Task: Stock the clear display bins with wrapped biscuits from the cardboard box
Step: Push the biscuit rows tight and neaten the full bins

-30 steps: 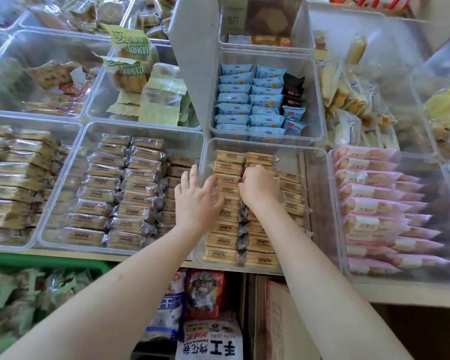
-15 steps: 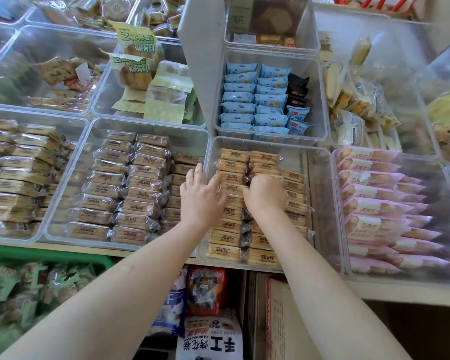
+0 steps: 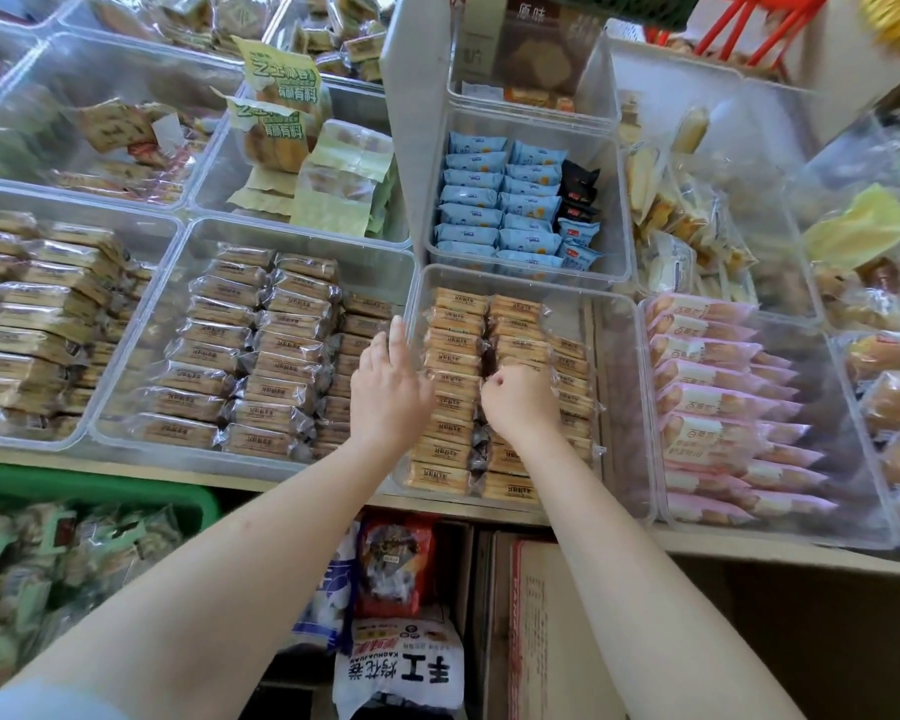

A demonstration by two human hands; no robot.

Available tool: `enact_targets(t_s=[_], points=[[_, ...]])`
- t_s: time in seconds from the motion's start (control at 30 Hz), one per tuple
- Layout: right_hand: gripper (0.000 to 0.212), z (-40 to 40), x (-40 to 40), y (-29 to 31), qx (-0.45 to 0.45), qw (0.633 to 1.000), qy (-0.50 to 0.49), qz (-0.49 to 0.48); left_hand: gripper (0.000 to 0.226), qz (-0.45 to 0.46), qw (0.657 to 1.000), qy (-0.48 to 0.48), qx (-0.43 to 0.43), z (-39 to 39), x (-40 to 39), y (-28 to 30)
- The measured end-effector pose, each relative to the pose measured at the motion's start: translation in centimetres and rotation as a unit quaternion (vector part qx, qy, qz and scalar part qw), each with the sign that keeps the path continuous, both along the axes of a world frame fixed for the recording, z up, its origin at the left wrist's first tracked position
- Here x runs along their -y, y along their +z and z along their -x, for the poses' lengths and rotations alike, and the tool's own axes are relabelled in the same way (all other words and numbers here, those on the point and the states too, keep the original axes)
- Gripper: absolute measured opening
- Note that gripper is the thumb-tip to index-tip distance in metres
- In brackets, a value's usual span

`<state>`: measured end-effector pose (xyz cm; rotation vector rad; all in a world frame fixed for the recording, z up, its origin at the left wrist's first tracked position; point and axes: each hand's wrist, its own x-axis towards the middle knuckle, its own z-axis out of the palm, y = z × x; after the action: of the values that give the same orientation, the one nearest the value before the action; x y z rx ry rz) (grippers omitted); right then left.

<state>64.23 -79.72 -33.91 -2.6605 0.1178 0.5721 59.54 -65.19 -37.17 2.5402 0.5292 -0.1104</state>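
A clear display bin [image 3: 617,407] in the middle of the shelf holds rows of tan wrapped biscuits [image 3: 458,324]. My left hand [image 3: 388,392] lies flat with straight fingers over the bin's left wall and the left row of biscuits. My right hand [image 3: 518,397] has its fingers curled down into the middle rows, on the biscuit packs there; what its fingertips grip is hidden. A cardboard box [image 3: 536,615] stands below the shelf edge, between my forearms.
A second bin of similar biscuits [image 3: 261,356] sits to the left, pink-wrapped packs [image 3: 723,407] to the right, blue packs [image 3: 500,205] behind. A green crate [image 3: 89,485] of snacks and several snack bags [image 3: 401,662] stand below the shelf.
Both hands have stayed on the middle bin's biscuits. The left hand has shifted slightly left onto the bin wall, and the camera has tipped a little.
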Motion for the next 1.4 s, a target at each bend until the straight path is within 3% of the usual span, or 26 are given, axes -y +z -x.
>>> enact_targets(t_s=[0.13,0.23,0.33,0.43,0.6,0.7,0.87,0.97,1.07,1.13,1.23,1.4], points=[[0.028,0.5,-1.2,0.0,-0.076,0.996,0.037,-0.040,0.073,-0.011,0.999,-0.029,-0.010,2.0,0.2,-0.1],[0.031,0.0,-0.3,0.6,-0.067,0.994,0.070,-0.057,0.070,-0.091,0.992,-0.082,-0.009,2.0,0.3,-0.1],[0.027,-1.5,3.0,1.8,0.015,0.996,-0.001,-0.091,0.065,-0.155,0.971,-0.180,0.015,0.5,2.0,0.2],[0.024,-3.4,7.1,2.3,0.051,0.989,-0.087,-0.109,0.063,-0.119,0.963,-0.240,0.016,-2.3,5.9,1.0],[0.058,-5.7,11.4,0.7,-0.076,0.982,-0.077,-0.157,0.070,-0.159,0.935,-0.315,-0.032,-4.9,8.8,-1.9],[0.069,-5.9,11.4,0.1,-0.125,0.982,-0.031,-0.141,0.069,-0.178,0.932,-0.316,-0.023,-4.6,7.9,-3.6],[0.069,-5.5,11.0,-0.6,-0.197,0.975,0.067,-0.081,0.068,-0.184,0.932,-0.311,-0.011,-4.7,8.1,-3.9],[0.053,-6.1,11.5,-1.4,-0.160,0.980,0.102,-0.068,0.068,-0.188,0.932,-0.310,-0.010,-4.7,8.1,-3.9],[0.030,-6.1,11.9,-1.9,-0.056,0.992,0.109,-0.013,0.071,-0.186,0.932,-0.309,-0.022,-4.8,8.1,-3.8],[0.028,-5.6,11.8,-1.9,-0.042,0.990,0.132,0.040,0.074,-0.178,0.931,-0.317,-0.038,-4.8,8.1,-3.4],[0.037,-5.3,11.7,-2.0,-0.102,0.981,0.147,0.069,0.073,-0.161,0.933,-0.318,-0.044,-3.7,7.4,-2.5],[0.059,-4.9,11.5,-1.9,-0.185,0.953,0.204,0.124,0.076,-0.148,0.961,-0.234,-0.010,0.8,5.0,-1.5]])
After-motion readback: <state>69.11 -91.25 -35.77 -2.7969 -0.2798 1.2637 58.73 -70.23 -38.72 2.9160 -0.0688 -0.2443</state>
